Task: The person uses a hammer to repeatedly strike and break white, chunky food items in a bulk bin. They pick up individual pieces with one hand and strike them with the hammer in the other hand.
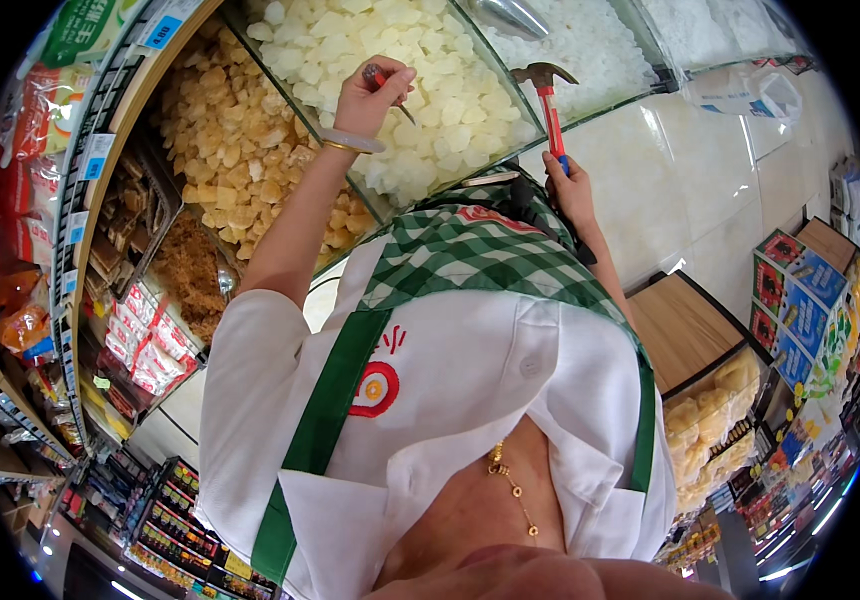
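My left hand (371,94), with a bangle at the wrist, is closed around a screwdriver-like tool (376,76) with a dark red handle. The tool's thin metal shaft points down over a glass-walled bin of pale yellow rock sugar lumps (475,105). Whether its tip touches the lumps cannot be told. Over at the right, my right hand (570,189) grips the blue end of a claw hammer's red handle (552,124). The hammer's steel head (542,73) is above the corner of that bin, beside a bin of white crystals (587,82).
Brown sugar lumps (227,127) fill the bin on the left. A metal scoop (512,16) lies in the white crystals. Glass dividers (497,64) separate the bins. Shelves with packaged goods (62,187) curve along the left; a wood-topped stand (681,330) is at the right on the tiled floor.
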Demonstrator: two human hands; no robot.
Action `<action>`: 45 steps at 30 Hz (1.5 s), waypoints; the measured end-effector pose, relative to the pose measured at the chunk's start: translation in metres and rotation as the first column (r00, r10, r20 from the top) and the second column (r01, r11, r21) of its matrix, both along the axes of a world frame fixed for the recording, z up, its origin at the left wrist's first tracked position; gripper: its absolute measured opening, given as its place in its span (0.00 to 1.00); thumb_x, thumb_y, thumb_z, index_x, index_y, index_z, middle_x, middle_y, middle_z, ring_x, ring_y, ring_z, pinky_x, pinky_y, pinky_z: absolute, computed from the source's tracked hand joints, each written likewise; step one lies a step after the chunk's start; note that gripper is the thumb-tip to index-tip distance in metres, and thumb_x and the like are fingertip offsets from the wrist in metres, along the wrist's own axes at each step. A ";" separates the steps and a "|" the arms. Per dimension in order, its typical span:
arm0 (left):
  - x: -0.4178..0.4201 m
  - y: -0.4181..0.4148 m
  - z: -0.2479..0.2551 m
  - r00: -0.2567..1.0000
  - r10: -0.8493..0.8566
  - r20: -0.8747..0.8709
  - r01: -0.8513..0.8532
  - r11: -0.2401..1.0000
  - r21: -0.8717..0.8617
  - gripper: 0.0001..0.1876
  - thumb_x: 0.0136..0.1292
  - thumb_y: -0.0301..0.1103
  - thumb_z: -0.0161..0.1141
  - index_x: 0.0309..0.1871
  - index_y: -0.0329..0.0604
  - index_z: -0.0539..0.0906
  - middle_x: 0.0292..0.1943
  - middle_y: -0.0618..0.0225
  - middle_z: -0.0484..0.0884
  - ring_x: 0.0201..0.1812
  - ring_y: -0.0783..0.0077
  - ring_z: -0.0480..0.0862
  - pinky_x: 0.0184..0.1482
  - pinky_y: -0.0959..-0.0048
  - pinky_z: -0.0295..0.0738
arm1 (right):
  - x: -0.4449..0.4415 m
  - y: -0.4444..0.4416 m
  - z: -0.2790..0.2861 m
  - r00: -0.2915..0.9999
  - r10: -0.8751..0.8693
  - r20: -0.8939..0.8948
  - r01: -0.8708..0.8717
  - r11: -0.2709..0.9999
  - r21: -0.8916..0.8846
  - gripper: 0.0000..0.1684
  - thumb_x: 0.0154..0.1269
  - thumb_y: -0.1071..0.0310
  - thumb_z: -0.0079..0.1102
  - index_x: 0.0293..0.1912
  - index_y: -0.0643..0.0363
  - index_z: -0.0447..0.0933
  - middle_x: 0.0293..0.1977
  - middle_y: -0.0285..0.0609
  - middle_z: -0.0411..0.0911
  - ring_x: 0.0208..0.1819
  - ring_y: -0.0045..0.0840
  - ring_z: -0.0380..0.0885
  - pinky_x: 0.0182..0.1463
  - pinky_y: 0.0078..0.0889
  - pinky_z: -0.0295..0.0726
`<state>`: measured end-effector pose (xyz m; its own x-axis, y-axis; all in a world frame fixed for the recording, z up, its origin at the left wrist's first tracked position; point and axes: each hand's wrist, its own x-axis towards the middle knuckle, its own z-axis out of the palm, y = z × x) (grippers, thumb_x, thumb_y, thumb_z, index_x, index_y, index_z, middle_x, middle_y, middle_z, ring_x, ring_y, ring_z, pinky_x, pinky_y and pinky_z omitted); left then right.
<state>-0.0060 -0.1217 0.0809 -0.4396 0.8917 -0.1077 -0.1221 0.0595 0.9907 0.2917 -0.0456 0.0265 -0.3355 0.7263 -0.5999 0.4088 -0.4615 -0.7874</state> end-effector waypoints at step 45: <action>-0.022 -0.017 -0.057 0.551 -0.631 -0.546 0.152 0.719 -0.678 0.16 0.54 0.42 0.59 0.44 0.48 0.79 0.34 0.62 0.81 0.37 0.64 0.80 0.40 0.71 0.74 | 0.001 0.000 0.000 0.999 0.014 0.033 -0.015 1.000 0.010 0.18 0.62 0.52 0.55 0.26 0.57 0.69 0.11 0.28 0.62 0.09 0.11 0.58 0.13 0.18 0.56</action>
<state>-0.0284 -0.1391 0.0237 -0.1948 0.8874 -0.4178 0.7545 0.4078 0.5143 0.2926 -0.0455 0.0263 -0.3262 0.7278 -0.6032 0.4411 -0.4472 -0.7781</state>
